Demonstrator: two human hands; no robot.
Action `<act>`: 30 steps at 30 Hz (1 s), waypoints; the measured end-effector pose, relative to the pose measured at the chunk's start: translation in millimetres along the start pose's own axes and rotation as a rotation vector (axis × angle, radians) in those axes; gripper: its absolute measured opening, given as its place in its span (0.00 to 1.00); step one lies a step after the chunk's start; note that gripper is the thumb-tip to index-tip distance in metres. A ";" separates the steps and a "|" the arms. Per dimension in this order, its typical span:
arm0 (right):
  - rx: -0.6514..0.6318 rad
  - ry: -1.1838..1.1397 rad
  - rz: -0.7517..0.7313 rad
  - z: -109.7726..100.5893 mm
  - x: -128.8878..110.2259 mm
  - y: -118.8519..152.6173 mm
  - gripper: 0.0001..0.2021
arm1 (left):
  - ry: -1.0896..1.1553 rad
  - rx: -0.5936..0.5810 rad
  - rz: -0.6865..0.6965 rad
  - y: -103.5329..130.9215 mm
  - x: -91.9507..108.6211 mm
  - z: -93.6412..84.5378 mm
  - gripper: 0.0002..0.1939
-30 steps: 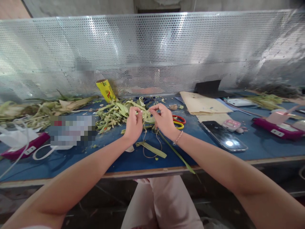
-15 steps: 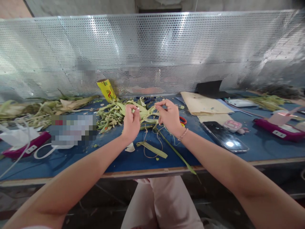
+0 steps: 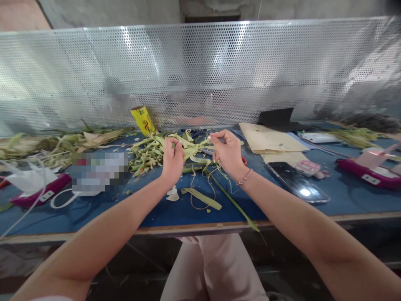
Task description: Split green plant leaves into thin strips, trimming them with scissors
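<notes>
My left hand (image 3: 173, 161) is closed, its fingers curled round one end of a pale green corn husk (image 3: 194, 149). To its right, my right hand (image 3: 229, 151) pinches thin strands at the husk's other side between thumb and fingertips. Behind my left hand lies a heap of green plant scraps (image 3: 142, 155). Below the hands, a loose strip of leaf (image 3: 202, 198), a thin looped string and a long green stalk (image 3: 236, 203) rest on the blue table (image 3: 175, 215). Red-handled scissors are mostly hidden by my right hand.
A yellow tube (image 3: 143, 120) leans at the back near a perforated metal screen (image 3: 200, 62). Brown paper (image 3: 271, 138), a phone (image 3: 297, 184) and a pink case (image 3: 307, 167) lie right. Purple power strips (image 3: 366, 173) sit at either side; more dry leaves (image 3: 100, 140) are left.
My right hand has moved slightly right, away from my left hand, drawing at the strands. The left hand keeps its grip on the husk. The whole view has shifted a little.
</notes>
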State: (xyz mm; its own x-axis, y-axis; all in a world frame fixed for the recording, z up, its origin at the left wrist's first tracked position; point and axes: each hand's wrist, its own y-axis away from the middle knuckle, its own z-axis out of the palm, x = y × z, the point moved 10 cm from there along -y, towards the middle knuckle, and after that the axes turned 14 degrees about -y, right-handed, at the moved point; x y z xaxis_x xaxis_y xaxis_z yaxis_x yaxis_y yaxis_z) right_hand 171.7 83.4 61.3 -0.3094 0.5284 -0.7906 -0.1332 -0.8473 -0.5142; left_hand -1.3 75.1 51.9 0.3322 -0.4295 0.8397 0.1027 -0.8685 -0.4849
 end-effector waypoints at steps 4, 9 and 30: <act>-0.148 0.177 -0.020 7.9 -2.4 0.0 0.06 | -0.089 -0.037 0.048 -0.4 2.1 2.2 0.08; -0.445 0.439 -0.147 33.7 -2.1 9.3 0.10 | -0.200 -0.062 0.138 -3.4 4.5 -1.2 0.07; -0.636 0.654 -0.018 50.4 27.4 21.0 0.04 | 0.023 -0.387 -0.193 4.5 -17.7 33.4 0.14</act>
State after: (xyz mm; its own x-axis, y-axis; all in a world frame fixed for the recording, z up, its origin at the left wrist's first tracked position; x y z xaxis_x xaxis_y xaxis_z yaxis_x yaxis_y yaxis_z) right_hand 113.1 77.4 45.6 0.3088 0.6305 -0.7122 0.4710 -0.7519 -0.4614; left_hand 24.6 87.0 26.7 0.3202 -0.2521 0.9132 -0.2000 -0.9602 -0.1950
